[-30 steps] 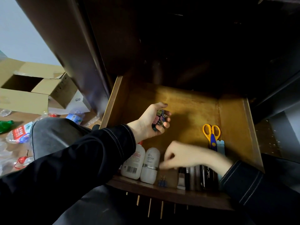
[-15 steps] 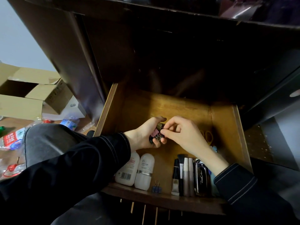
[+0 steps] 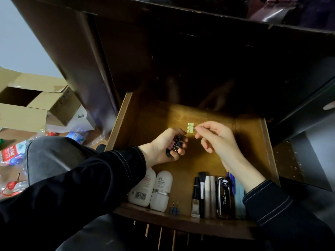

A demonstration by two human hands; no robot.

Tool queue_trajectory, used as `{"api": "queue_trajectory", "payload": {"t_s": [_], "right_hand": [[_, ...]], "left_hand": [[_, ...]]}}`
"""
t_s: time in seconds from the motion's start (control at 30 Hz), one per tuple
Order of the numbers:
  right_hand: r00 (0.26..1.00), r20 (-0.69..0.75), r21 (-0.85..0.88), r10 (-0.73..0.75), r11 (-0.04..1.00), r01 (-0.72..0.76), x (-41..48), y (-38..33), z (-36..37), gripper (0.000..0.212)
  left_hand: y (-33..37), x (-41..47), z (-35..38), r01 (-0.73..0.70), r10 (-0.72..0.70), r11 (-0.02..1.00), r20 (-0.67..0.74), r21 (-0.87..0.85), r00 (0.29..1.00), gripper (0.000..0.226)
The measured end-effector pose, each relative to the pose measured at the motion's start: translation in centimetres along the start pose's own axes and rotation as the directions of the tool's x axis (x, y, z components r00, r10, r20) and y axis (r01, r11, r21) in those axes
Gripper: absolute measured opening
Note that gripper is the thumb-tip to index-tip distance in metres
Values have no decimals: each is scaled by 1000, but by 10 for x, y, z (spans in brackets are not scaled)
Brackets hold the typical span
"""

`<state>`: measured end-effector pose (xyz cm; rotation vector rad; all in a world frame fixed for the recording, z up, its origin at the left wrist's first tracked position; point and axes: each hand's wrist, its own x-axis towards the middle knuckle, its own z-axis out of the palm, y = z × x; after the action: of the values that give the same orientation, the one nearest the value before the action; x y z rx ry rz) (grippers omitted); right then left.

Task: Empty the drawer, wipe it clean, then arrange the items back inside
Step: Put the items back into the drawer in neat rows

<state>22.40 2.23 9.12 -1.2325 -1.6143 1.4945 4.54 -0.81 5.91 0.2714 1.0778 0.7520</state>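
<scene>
Drawer, wooden, pulled out of a dark desk; both hands are held over its middle, above bare boards.

Right hand: thumb and fingers are pinched together on the wire handle of the pale yellow binder clips — two small ones side by side, lifted clear of the drawer floor. The remaining fingers are loosely curled.

Left hand: just left of those fingers, with its own fingers curled round a bunch of binder clips. Dark and pink ones show, with wire loops sticking out. Its index fingertip lies just beside the yellow pair; whether they touch cannot be told.

Nearer the person than the fingers, along the drawer's front wall:
- Under the left wrist, two white bottles lie side by side and touching, one with a barcode.
- To their right, a single blue binder clip lies apart from them.
- Below the right wrist is a close parallel row: a black tube, a brush, two pale sticks, a glossy black case and blue pens.
- Last in the row is a light-blue item, partly hidden by the right sleeve.

Far left of the fingers, outside the drawer — a knee in grey trousers, an open cardboard box, and plastic bottles on the floor.
</scene>
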Motion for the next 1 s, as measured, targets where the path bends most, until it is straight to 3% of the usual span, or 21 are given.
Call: {"api": "queue_trajectory", "payload": {"t_s": [0.1,0.2,0.27,0.4,0.53,1.0], "right_hand": [[1000,8,-231,-1,973,2,-1,-1,-12,8],[955,239,-588,175,809,-1,-10,8,-8,7],[874,399,-676,277,733,76,-18,16,3,9],[712,578,-721,398,657,218,-26,25,20,9],[629,612,-758,480,584,291,-30,29,26,7],[546,665,-747,510,469,472,-35,34,38,14]], "left_hand": [[3,0,-3,-37,35,999,-76,-19,996,19],[5,0,-6,-54,49,998,-134,-30,990,18],[5,1,-6,-42,38,999,-140,-26,989,18],[5,1,-5,-25,24,1000,-129,-1,991,16],[6,1,-5,-20,19,1000,-127,-3,992,16],[3,0,-4,-16,17,1000,-123,4,992,16]]}}
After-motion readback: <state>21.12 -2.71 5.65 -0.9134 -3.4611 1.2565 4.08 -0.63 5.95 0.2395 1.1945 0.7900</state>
